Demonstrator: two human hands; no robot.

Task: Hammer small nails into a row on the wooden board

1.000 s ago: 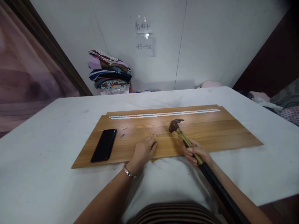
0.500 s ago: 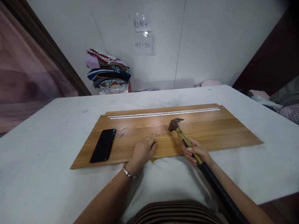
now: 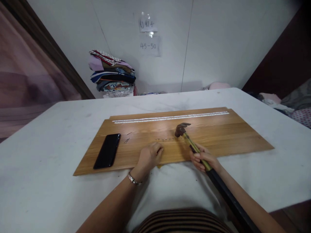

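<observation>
A long wooden board (image 3: 230, 136) lies on the white table (image 3: 43, 136). My right hand (image 3: 204, 159) grips the handle of a claw hammer (image 3: 181, 129), whose rusty head rests on the board beside a short row of driven nails (image 3: 166, 139). My left hand (image 3: 149, 156) rests at the board's near edge with its fingers curled; whether anything is inside them is hidden. A bracelet sits on that wrist.
A black phone (image 3: 108, 150) lies on the board's left end, with loose nails (image 3: 127, 139) just right of it. A pale strip (image 3: 170, 117) runs along the board's far edge. Folded clothes (image 3: 111, 74) are stacked against the wall behind the table.
</observation>
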